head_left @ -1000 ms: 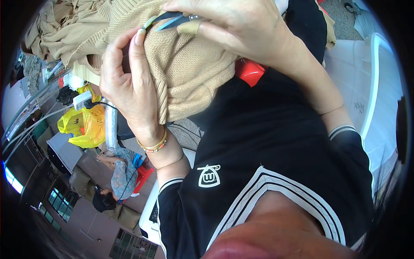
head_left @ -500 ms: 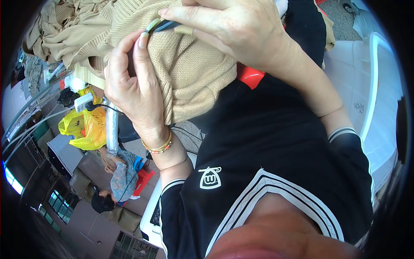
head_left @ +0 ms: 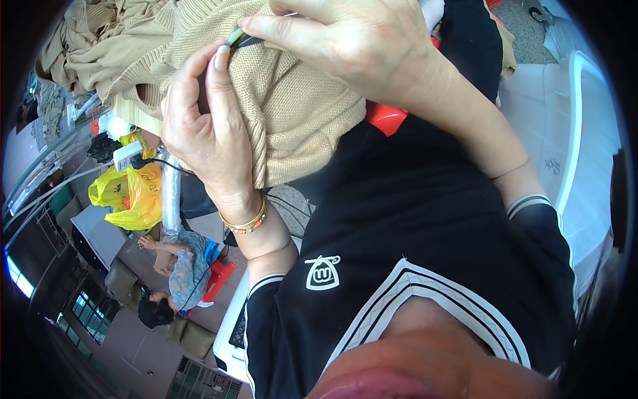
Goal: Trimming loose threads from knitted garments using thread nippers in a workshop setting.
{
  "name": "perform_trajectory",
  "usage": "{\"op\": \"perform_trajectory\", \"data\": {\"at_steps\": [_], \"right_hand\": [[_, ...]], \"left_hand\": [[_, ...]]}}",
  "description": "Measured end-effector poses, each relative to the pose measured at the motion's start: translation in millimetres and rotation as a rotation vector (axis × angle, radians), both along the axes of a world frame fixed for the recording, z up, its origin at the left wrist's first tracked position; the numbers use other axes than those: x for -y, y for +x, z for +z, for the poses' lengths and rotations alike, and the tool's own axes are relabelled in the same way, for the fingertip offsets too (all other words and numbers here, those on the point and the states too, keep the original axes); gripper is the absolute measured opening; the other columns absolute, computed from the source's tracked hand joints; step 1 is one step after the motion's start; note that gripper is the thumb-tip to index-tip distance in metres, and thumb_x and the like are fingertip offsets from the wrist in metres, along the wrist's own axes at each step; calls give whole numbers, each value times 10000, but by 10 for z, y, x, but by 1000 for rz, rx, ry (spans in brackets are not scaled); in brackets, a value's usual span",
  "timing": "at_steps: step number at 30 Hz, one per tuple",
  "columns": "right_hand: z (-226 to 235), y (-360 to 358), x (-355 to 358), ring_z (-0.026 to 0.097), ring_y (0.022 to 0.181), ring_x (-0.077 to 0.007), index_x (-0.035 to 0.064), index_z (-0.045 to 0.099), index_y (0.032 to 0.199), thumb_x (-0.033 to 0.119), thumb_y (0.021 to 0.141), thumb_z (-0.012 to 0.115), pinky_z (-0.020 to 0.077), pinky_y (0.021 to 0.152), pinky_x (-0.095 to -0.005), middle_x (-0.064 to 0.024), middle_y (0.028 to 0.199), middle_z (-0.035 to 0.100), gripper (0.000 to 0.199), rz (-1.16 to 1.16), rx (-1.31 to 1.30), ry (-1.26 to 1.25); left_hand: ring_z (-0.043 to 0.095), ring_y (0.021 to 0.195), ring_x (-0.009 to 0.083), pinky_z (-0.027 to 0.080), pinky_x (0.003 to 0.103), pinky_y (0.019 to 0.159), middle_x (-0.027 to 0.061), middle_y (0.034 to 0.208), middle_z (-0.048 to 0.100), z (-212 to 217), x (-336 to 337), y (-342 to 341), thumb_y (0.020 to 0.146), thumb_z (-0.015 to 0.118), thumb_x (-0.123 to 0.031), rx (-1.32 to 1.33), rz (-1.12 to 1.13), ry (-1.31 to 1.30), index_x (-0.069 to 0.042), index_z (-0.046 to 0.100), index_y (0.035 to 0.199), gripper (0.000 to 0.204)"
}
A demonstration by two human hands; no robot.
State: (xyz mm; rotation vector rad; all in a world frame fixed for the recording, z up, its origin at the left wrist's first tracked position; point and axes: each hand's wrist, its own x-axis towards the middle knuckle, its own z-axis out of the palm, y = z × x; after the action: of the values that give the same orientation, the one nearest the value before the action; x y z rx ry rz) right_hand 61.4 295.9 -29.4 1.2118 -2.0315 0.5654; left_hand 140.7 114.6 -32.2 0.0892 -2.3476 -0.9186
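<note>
A beige knit garment (head_left: 299,116) lies bunched before me at the top of the view. My left hand (head_left: 209,126) is closed at its edge, with thumb and forefinger pinching the knit at one end of a small pale green strip (head_left: 234,37). My right hand (head_left: 359,46) reaches over the garment from the right, its fingers bent in a pinch at the strip's other end. Something thin shows by those fingers, too small to name. Dark material shows in the gap beneath the strip. The right fingertips are partly cut off by the top edge.
More beige knitwear (head_left: 100,46) is heaped at the upper left. Yellow plastic bags (head_left: 136,196) and a white box-shaped device (head_left: 127,155) with a black cable are on the left. Beyond, another person (head_left: 189,269) sits on a red stool (head_left: 218,279). A white plastic bin (head_left: 538,120) stands at my right.
My right hand has shifted slightly left and up, and its tan-wrapped finger is now out of sight. Less of the dark material shows. My left hand stays nearly still. The other person's arm has moved outward.
</note>
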Motion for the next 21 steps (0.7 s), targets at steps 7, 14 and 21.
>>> {"op": "perform_trajectory", "data": {"at_steps": [7,14,21], "right_hand": [[12,-98,-45,630,886,-210,84,713,1042,162,832,650,508,736,-335,-45,926,610,233,126,292,-281],[-491,-185,-372,537,766,-139,98,711,1247,14,850,733,432,671,-279,-33,869,539,406,182,785,-497],[-1468,-243,-928,595,983,-52,2,642,1300,42,901,743,478,880,-222,18,1028,625,414,298,1412,-1005]], "left_hand": [[621,734,102,485,251,677,73,817,713,93,19,-119,963,707,-103,57,8,81,4,749,1005,122],[488,706,39,416,204,630,-15,813,619,28,83,-3,985,689,-99,99,69,141,31,717,1005,135],[581,841,66,482,225,781,29,945,685,18,25,129,1022,616,-60,73,-17,131,41,664,1028,112]]}}
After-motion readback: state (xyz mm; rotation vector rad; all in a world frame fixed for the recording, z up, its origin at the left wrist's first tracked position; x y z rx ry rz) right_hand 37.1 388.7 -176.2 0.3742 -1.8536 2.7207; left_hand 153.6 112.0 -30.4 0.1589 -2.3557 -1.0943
